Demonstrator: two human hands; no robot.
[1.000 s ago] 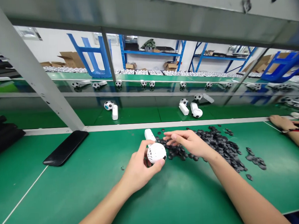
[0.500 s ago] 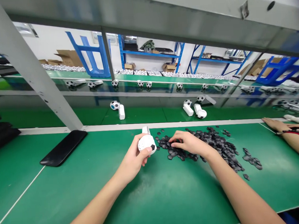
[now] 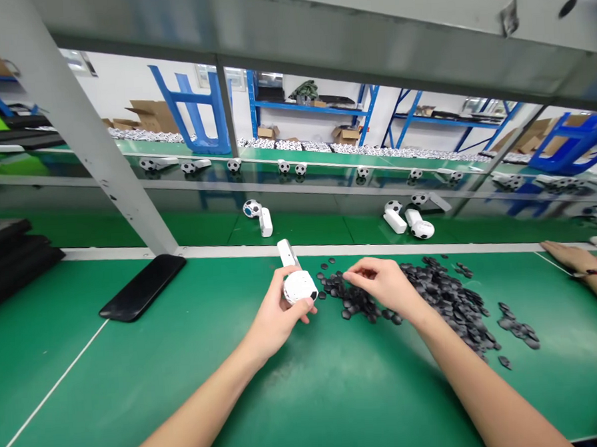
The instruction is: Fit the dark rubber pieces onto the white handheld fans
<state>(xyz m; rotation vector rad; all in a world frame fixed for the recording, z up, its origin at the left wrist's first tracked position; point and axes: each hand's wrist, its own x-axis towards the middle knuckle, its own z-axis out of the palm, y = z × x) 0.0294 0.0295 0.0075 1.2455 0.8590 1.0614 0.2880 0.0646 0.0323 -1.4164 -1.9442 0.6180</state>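
Left hand (image 3: 270, 315) clamped on white plastic ball (image 3: 300, 287), right hand (image 3: 384, 287) apart over black hexagons (image 3: 442, 296)

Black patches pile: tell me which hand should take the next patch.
Right, most likely. The right hand is already over the black patches, while the left hand is occupied holding the white ball-shaped shell.

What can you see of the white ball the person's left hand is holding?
The white ball looks like smooth plastic, with faint panel seams and a small black patch near the thumb. The left hand cups it from below and the side, with the fingers wrapped around it. A white rectangular bar rises at a tilt from its far side and appears joined to it. It sits just left of the pile of black hexagonal patches.
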